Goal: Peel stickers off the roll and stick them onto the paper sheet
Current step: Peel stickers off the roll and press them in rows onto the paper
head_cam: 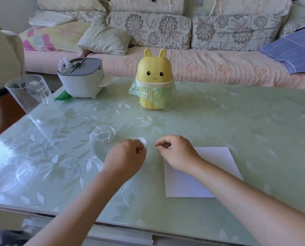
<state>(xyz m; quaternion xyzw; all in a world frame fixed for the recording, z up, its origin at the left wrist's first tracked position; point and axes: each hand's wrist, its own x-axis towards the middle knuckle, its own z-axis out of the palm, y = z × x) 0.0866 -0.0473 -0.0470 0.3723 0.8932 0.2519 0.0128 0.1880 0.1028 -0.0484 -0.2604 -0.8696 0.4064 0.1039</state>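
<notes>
A loose coil of clear sticker roll lies on the green table, its strip running right into my left hand. My left hand pinches the end of that strip, fingers closed on it. My right hand is just to the right, thumb and forefinger pinched on a small sticker with a dark print. The white paper sheet lies flat under and behind my right wrist; its visible part bears no stickers.
A yellow bunny-shaped bin with a green bag stands mid-table. A grey and white container sits at the back left, a clear cup at the left edge. A sofa runs behind the table.
</notes>
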